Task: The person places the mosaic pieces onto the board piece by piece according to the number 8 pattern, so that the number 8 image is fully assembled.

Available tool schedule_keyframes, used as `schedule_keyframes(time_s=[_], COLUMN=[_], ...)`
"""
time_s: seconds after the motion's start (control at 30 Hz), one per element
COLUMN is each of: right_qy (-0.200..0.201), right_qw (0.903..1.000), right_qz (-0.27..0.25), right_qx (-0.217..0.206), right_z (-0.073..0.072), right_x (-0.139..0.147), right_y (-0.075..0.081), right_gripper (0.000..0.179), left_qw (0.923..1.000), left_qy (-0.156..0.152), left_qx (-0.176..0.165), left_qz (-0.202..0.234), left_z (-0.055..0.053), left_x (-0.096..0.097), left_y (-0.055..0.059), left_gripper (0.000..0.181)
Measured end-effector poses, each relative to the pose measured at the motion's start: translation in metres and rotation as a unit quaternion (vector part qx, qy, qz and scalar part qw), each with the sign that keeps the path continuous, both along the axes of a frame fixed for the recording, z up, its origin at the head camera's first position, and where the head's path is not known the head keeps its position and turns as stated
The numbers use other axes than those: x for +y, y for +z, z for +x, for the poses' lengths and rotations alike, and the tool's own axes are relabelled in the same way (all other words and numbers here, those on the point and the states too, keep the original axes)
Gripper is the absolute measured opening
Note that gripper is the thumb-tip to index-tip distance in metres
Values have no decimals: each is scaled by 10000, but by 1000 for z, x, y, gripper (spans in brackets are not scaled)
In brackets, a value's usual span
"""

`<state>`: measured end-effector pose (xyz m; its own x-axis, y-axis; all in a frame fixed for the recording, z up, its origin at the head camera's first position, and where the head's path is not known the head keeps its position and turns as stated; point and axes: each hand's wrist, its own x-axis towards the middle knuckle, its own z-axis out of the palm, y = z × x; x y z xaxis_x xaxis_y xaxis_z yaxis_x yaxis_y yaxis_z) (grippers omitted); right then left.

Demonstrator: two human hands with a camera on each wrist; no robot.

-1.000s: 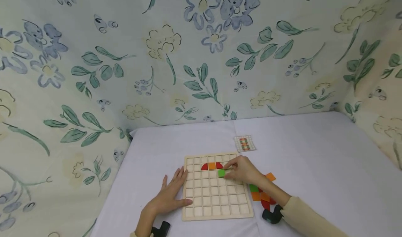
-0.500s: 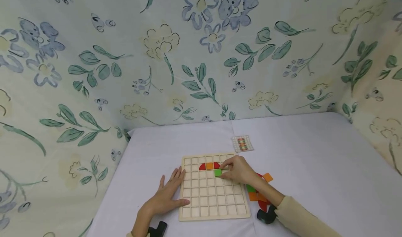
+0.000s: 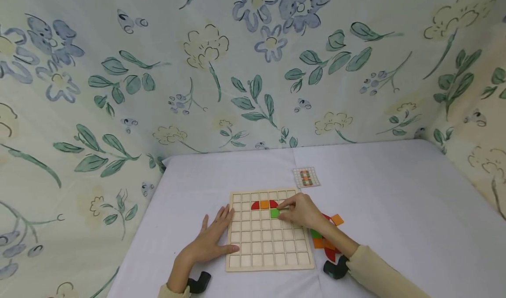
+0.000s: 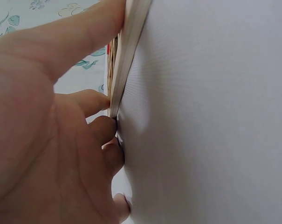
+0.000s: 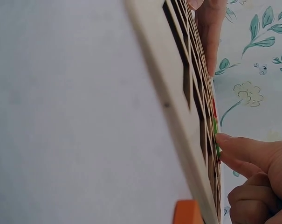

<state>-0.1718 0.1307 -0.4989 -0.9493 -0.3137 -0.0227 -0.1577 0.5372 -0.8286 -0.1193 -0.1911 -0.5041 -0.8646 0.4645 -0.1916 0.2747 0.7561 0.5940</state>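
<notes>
A light wooden grid board [image 3: 257, 247] lies on the white table. Its second row from the far side holds an orange square tile [image 3: 264, 204] between two red rounded tiles, the left red tile [image 3: 255, 206] and the right red tile [image 3: 273, 203]. My right hand [image 3: 302, 210] pinches a green square tile [image 3: 274, 213] between thumb and index finger, at the cell just below the right red tile. In the right wrist view the green tile [image 5: 216, 126] shows at the fingertips. My left hand [image 3: 211, 238] rests along the board's left edge, fingers spread, thumb on the frame.
A small pattern card [image 3: 306, 177] lies behind the board. Several loose tiles, among them an orange tile [image 3: 318, 243], are heaped right of the board, partly under my right forearm. Black wrist devices show at my left wrist [image 3: 199, 282] and right wrist [image 3: 336, 268]. A flowered curtain stands behind.
The green tile has shifted slightly left with my right fingers, lining up with the cell under the right red tile. My left hand stays at the board's edge. The head view shifts slightly.
</notes>
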Motion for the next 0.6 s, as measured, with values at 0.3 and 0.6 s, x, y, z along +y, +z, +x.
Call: schedule_keyframes(time_s=[0.3,0.6], right_qy=[-18,-464], right_qw=[10000,9980], right_qz=[1,436], right_qx=[5,28], right_z=[1,10], right_x=[5,50], right_y=[5,27], right_gripper=[20,25], left_qw=[10000,10000], left_qy=[69,-2], left_qx=[-2,53], left_qz=[60,36], left_z=[2,0], left_x=[-1,-2], left_y=[2,-2], left_gripper=[109,109])
